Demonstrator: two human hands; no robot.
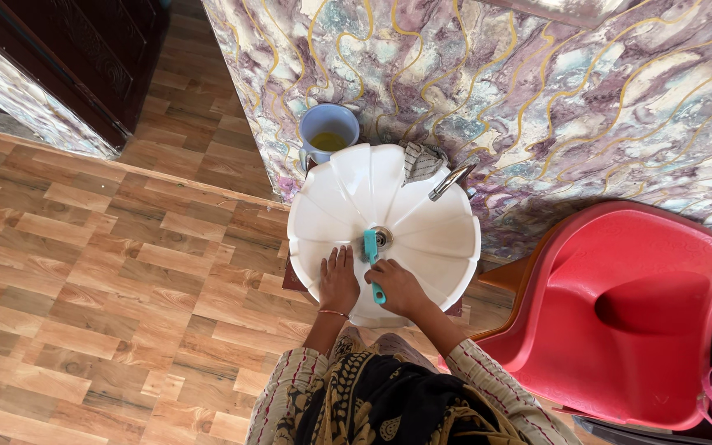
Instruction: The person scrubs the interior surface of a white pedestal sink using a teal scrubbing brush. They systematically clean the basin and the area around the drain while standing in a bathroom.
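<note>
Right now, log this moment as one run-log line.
right hand: grips teal brush, head by drain | left hand: flat on white basin | tap: no water seen | blue mug: behind basin

Pretty bright daylight, even and soft, with a glare patch up top right. Sharp focus overall, only faint shadows, and wide-lens bending at the edges.

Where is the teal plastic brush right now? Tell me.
In the head view, the teal plastic brush is in the right hand, its head beside the drain of the white scalloped basin.
</note>
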